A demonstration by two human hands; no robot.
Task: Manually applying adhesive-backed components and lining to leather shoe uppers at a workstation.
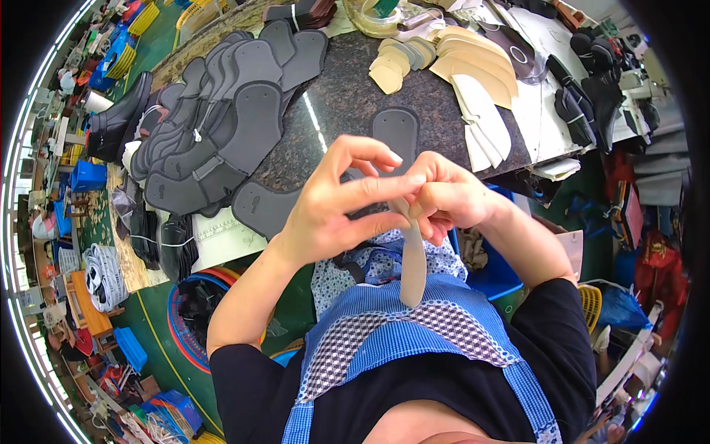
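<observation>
In front of my chest, my right hand point(447, 194) is closed in a pinch on the upper end of a tapered beige flat piece point(414, 270), which hangs down over the apron. My left hand point(344, 194) meets it from the left. Its thumb and index finger are stretched out and apart, with their tips next to the pinched end; whether they press on it is partly hidden. Beyond the hands, a dark grey shaped piece with small holes point(396, 132) lies on the dark stone tabletop point(336, 103), its lower part covered by my fingers.
Overlapping dark grey pieces point(255, 122) spread over the table's left side. Stacks of beige curved pieces point(481, 63) and white ones point(484, 126) lie at the right. A black boot point(122, 122) stands at the left edge. A round basket point(177, 318) is below the table.
</observation>
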